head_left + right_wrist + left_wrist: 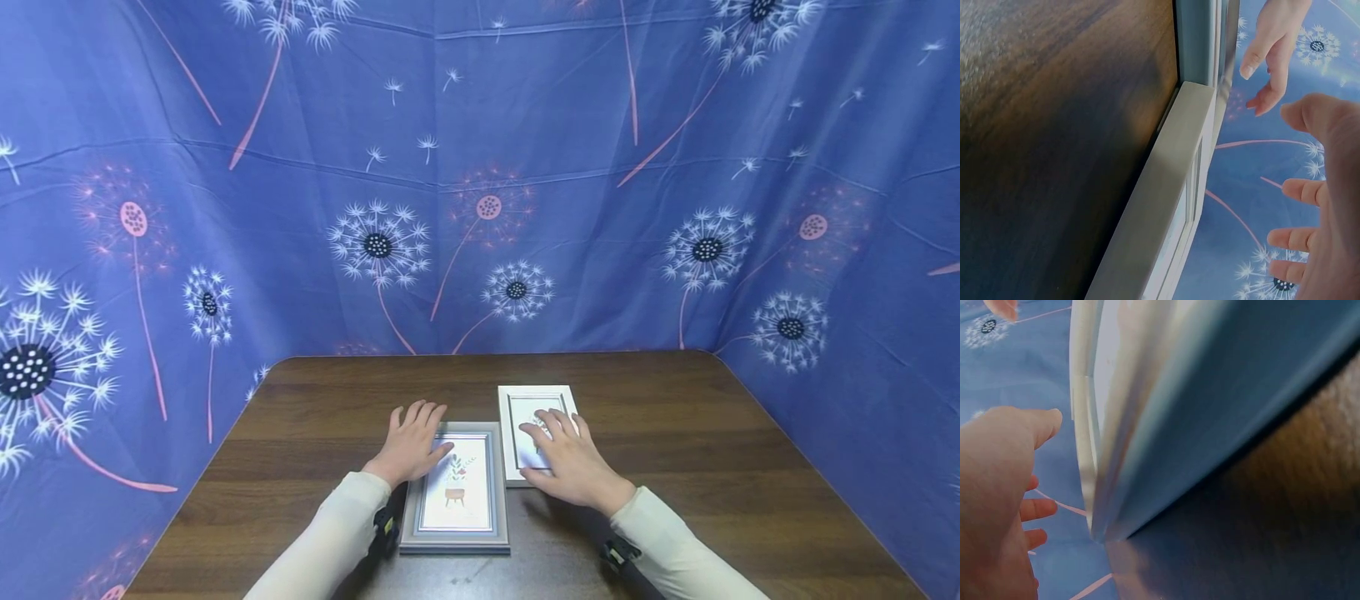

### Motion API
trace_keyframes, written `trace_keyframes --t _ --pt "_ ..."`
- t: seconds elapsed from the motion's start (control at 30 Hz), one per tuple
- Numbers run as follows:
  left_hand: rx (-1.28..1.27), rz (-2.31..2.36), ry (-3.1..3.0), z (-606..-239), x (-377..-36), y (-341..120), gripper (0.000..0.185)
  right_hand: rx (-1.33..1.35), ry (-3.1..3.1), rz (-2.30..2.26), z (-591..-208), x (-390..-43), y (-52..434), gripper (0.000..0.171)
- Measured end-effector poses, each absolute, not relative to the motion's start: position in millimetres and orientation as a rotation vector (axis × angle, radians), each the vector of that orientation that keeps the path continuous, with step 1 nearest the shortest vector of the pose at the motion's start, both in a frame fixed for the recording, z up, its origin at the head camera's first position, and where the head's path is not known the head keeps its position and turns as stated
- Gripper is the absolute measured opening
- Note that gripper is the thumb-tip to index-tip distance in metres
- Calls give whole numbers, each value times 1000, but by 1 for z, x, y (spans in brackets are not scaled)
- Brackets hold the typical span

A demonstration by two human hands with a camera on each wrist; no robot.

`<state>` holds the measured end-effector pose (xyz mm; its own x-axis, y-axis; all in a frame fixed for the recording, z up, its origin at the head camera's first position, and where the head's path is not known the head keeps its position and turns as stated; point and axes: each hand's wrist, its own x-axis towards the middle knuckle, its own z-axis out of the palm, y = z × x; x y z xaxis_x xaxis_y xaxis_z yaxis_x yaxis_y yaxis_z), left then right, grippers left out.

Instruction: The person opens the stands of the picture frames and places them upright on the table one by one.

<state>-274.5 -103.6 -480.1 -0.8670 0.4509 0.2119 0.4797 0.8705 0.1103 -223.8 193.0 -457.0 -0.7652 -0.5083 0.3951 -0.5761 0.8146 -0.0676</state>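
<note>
A grey-blue picture frame (454, 540) with a potted-plant print lies flat on the wooden table. Beside it on the right, a little farther back, lies a white picture frame (536, 392) whose print is partly covered. My left hand (411, 446) hovers over the left side of the grey-blue frame, fingers spread and holding nothing. Above the white frame's right part, my right hand (573, 462) is spread too, with nothing in it. In the right wrist view a gap shows between the right hand (1329, 206) and the white frame's edge (1154, 187).
The brown wooden table (675, 467) has rounded far corners. A blue dandelion-print cloth (600, 250) hangs behind it and along both sides. Dark wrist cameras sit under both cuffs, the left one (386, 525) close to the grey-blue frame's left edge.
</note>
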Motion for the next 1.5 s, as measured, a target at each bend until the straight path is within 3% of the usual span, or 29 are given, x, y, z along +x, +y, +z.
trace_keyframes --t 0.97,1.5 --pt "-845 7 -2855 -497 -292 -107 52 989 -2643 215 -468 -219 174 60" --pt "-869 -7 -2813 -505 -301 -105 32 1035 -2737 206 -471 -213 169 60"
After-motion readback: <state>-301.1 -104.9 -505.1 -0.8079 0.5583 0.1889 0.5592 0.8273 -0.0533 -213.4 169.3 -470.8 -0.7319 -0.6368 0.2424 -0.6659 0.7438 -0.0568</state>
